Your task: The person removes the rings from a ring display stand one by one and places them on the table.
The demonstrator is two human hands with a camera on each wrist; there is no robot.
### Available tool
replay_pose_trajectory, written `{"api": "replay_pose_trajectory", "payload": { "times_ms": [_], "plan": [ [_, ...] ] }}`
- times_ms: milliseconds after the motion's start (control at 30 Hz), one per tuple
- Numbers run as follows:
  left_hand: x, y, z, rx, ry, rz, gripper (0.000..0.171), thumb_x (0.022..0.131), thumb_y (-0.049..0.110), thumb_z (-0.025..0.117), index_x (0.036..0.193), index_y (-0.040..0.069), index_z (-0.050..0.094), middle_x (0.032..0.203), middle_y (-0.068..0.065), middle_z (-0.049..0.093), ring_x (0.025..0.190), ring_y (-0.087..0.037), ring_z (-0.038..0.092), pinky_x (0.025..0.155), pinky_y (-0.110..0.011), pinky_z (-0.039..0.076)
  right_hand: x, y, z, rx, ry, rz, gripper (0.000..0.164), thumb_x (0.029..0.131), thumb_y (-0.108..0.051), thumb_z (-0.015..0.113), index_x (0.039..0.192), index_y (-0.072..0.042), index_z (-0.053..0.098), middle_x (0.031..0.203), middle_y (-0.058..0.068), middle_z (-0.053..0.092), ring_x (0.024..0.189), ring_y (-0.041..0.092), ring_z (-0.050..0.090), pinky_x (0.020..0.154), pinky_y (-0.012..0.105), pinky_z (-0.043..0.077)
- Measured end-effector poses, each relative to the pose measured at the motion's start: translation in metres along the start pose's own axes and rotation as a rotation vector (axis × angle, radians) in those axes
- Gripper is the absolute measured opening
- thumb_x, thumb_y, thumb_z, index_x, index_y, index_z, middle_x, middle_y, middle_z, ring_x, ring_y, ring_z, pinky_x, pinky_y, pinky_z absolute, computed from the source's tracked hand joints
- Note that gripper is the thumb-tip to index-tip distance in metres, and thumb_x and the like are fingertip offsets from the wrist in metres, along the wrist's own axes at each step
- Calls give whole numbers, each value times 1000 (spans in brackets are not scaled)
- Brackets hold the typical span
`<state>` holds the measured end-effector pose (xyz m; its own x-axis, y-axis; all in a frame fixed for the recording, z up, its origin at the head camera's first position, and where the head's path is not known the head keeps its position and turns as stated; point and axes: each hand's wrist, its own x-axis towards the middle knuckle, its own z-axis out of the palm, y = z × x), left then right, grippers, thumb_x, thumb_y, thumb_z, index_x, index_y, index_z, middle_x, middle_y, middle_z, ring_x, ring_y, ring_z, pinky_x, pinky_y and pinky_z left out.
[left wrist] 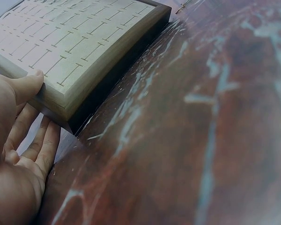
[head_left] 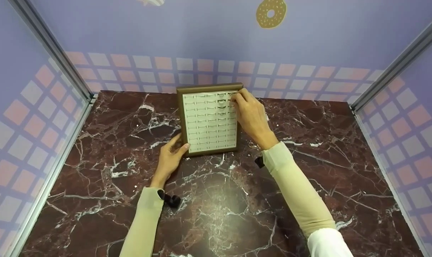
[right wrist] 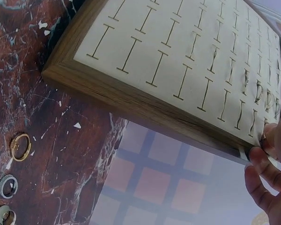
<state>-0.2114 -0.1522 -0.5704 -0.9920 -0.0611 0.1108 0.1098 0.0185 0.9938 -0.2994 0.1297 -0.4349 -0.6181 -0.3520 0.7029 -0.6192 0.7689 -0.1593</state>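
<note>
A wood-framed ring display board (head_left: 210,125) with a cream slotted pad leans upright at the back of the table. My left hand (head_left: 168,159) grips its lower left corner, thumb on the front and fingers behind. At the upper right slots, my right hand (head_left: 252,116) has thumb and fingertips drawn together in a pinch, apparently on a small ring that the fingers mostly hide. Several silver-coloured rings (right wrist: 259,92) sit in slots near those fingertips. Lower slots are bare in the left wrist view.
On the marble-patterned table (head_left: 208,200), right of the board, lie a gold ring (right wrist: 20,147), a silver studded ring (right wrist: 8,186) and a wide pale ring (right wrist: 6,213). A lilac back wall (head_left: 130,39) with checked squares stands close behind the board; side walls flank the table.
</note>
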Motion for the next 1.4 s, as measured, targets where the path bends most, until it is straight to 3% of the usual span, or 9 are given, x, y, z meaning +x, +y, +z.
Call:
{"api": "replay_pose_trajectory", "payload": {
  "times_ms": [267,567,1033,1400],
  "plan": [
    [0,-1,-1,11,-12,-5,57,101,10,74,155,4,55,146,-20,65,132,-31,64,116,-35,51,0,-1,-4,10,-11,-6,6,104,-5,66,103,-4,71,104,9,67,88,29,69,77,42,62],
    [1,-1,0,5,7,6,56,100,8,75,153,-1,56,144,-25,65,130,-35,65,116,-37,52,-1,-1,-12,59,-28,6,6,105,-6,66,104,-3,71,107,10,68,87,31,70,75,43,62],
    [3,-2,0,-21,19,12,56,100,5,75,152,-2,57,140,-24,67,122,-28,66,108,-24,54,-13,4,-28,166,-41,17,11,107,-4,62,107,-1,73,109,11,67,91,29,70,80,37,62],
    [2,-3,2,-32,23,12,55,100,4,75,151,-2,56,142,-25,66,123,-28,67,111,-26,54,-32,13,-41,195,-73,15,9,104,-2,66,105,-1,75,109,10,70,96,27,72,88,34,63]
  ]
}}
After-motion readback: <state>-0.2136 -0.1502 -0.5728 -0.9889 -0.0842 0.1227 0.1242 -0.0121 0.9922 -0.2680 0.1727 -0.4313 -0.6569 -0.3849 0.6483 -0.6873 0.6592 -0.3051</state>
